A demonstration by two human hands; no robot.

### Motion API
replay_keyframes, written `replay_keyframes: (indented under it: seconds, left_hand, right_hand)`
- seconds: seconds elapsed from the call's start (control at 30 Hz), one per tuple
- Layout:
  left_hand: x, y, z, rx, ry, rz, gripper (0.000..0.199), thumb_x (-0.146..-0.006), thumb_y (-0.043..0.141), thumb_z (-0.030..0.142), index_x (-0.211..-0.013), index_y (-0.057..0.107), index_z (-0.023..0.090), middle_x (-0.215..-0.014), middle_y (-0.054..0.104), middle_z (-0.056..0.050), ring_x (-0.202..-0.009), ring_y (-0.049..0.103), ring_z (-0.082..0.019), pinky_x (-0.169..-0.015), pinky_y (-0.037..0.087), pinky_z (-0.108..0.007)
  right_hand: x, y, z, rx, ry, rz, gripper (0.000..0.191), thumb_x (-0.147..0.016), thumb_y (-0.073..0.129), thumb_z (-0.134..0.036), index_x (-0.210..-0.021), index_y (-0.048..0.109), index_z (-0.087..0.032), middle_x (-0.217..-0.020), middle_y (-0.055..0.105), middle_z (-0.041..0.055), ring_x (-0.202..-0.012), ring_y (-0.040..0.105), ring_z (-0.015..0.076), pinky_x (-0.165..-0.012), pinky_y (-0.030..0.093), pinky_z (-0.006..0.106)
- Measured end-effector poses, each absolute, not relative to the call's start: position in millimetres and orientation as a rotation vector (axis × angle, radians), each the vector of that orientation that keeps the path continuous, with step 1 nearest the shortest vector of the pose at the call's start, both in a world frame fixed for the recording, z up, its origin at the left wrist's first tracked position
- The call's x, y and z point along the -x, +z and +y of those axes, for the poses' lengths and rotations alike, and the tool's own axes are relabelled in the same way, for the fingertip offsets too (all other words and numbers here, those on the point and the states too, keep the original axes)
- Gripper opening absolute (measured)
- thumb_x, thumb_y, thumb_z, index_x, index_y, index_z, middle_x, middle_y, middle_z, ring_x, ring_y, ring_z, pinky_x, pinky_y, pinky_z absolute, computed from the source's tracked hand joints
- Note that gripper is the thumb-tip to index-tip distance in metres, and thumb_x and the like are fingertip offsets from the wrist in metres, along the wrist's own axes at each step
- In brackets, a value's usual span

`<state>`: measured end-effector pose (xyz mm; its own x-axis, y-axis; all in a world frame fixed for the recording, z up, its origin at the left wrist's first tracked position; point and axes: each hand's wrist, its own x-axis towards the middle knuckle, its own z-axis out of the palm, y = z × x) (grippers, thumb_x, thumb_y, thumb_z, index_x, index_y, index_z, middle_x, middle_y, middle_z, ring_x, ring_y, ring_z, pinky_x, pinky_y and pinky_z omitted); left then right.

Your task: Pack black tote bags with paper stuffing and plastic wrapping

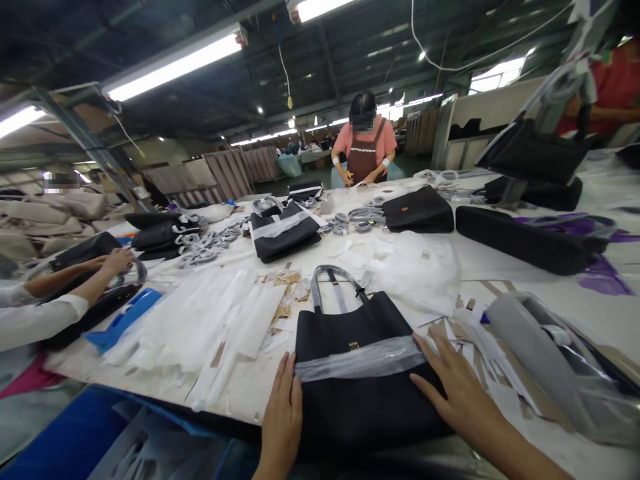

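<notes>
A black handbag point(360, 407) stands at the table's front edge before me. Clear plastic wrap point(365, 358) runs across its front as a band, just below a small gold clasp point(354, 346). Its upright handles point(316, 290) are wrapped in greyish film. Along the bag's left side lies my left hand point(283, 413), fingers stretched out against it. My right hand point(460, 387) rests on the bag's right side with spread fingers, the thumb toward the front. Neither hand's fingers are closed around the bag. The bag's lower end is partly out of sight.
White plastic sleeves point(185, 320) and brown tags point(285, 310) lie left of the bag; paper strips point(493, 367) and a grey wrapped item point(540, 353) lie right. More black handbags point(285, 233) stand behind. A co-worker's hands point(117, 261) work at left; another person point(367, 147) stands opposite.
</notes>
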<state>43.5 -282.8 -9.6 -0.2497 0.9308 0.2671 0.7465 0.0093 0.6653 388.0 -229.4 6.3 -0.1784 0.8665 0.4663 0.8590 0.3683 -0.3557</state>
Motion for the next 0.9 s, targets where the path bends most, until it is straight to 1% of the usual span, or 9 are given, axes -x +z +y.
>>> replay_keyframes:
  seconds: [0.07,0.1,0.2,0.27,0.4,0.57,0.7,0.77,0.9]
  left_hand:
    - [-43.5,-7.7,-282.1,-1.752,1.022,2.050,0.050,-0.100,0.038,0.036,-0.150,0.036,0.026,-0.156,0.036,-0.004,-0.144,0.032,-0.022,-0.120,0.029,-0.044]
    - [-43.6,-7.1,-282.1,-1.753,1.001,2.062,0.051,-0.100,0.038,0.037,-0.150,0.034,0.027,-0.157,0.035,-0.004,-0.145,0.031,-0.022,-0.119,0.029,-0.045]
    - [-44.1,-6.8,-283.1,-1.769,0.960,2.087,0.052,-0.101,0.036,0.036,-0.152,0.031,0.028,-0.158,0.032,-0.004,-0.145,0.030,-0.022,-0.119,0.028,-0.046]
    - [-43.4,-8.2,-283.9,-1.785,0.935,2.095,0.052,-0.102,0.033,0.035,-0.153,0.028,0.027,-0.159,0.030,-0.005,-0.146,0.029,-0.022,-0.119,0.029,-0.046]
    - [-39.3,-16.0,-284.9,-1.825,0.847,2.114,0.053,-0.102,0.033,0.032,-0.154,0.024,0.029,-0.160,0.028,-0.003,-0.146,0.028,-0.021,-0.117,0.033,-0.043]
    - [-30.5,-17.4,-286.8,-1.923,0.786,2.112,0.055,-0.101,0.035,0.028,-0.155,0.021,0.030,-0.159,0.030,-0.001,-0.144,0.032,-0.019,-0.114,0.038,-0.038]
    - [-23.3,33.2,-264.7,-2.015,0.790,2.097,0.044,-0.099,0.042,0.033,-0.142,0.048,0.032,-0.151,0.045,-0.001,-0.137,0.044,-0.023,-0.111,0.043,-0.040]
    - [-27.0,70.2,-231.9,-2.038,0.885,2.086,0.040,-0.097,0.045,0.036,-0.136,0.055,0.030,-0.144,0.053,-0.003,-0.133,0.050,-0.024,-0.109,0.044,-0.042]
    - [-56.1,111.0,-127.0,-2.025,0.767,1.776,0.032,-0.095,0.049,0.034,-0.121,0.065,0.023,-0.120,0.069,-0.005,-0.108,0.066,-0.020,-0.093,0.053,-0.031]
  right_hand:
    - [-370.9,42.3,-214.8,1.347,0.005,-2.097,0.051,-0.093,0.052,-0.040,-0.142,0.050,-0.028,-0.156,0.034,0.0093,-0.144,0.027,0.0364,-0.113,0.031,0.061]
    - [-357.2,62.8,-205.8,1.246,0.048,-2.131,0.047,-0.094,0.053,-0.037,-0.140,0.052,-0.028,-0.156,0.034,0.0076,-0.145,0.028,0.0337,-0.114,0.033,0.057]
    - [-302.5,112.7,-168.9,0.926,0.241,-2.159,0.037,-0.095,0.053,-0.029,-0.130,0.061,-0.025,-0.148,0.047,0.0074,-0.139,0.040,0.0261,-0.114,0.038,0.046]
    - [-266.2,121.9,-134.9,0.753,0.376,-2.150,0.032,-0.095,0.052,-0.025,-0.125,0.065,-0.025,-0.137,0.058,0.0067,-0.131,0.049,0.0223,-0.113,0.039,0.042]
    - [-230.9,78.7,-60.8,0.991,0.691,-1.994,0.025,-0.092,0.054,-0.022,-0.112,0.070,-0.023,-0.118,0.070,0.0050,-0.110,0.064,0.0196,-0.102,0.047,0.036]
    - [-245.9,11.6,-14.3,1.222,0.779,-1.844,0.024,-0.088,0.050,-0.015,-0.099,0.071,-0.019,-0.094,0.074,0.0071,-0.084,0.071,0.0204,-0.084,0.055,0.037]
    - [-250.3,1.0,-10.1,1.189,0.815,-1.799,0.023,-0.087,0.048,-0.015,-0.097,0.069,-0.020,-0.096,0.074,0.0050,-0.077,0.071,0.0166,-0.078,0.055,0.031]
    - [-248.6,2.8,-9.2,1.172,0.814,-1.766,0.024,-0.087,0.046,-0.015,-0.097,0.068,-0.019,-0.098,0.073,0.0055,-0.074,0.071,0.0160,-0.076,0.056,0.030]
    - [-249.1,9.0,-9.3,1.138,0.799,-1.681,0.026,-0.091,0.043,-0.018,-0.103,0.066,-0.020,-0.100,0.072,0.0050,-0.076,0.071,0.0160,-0.078,0.056,0.031]
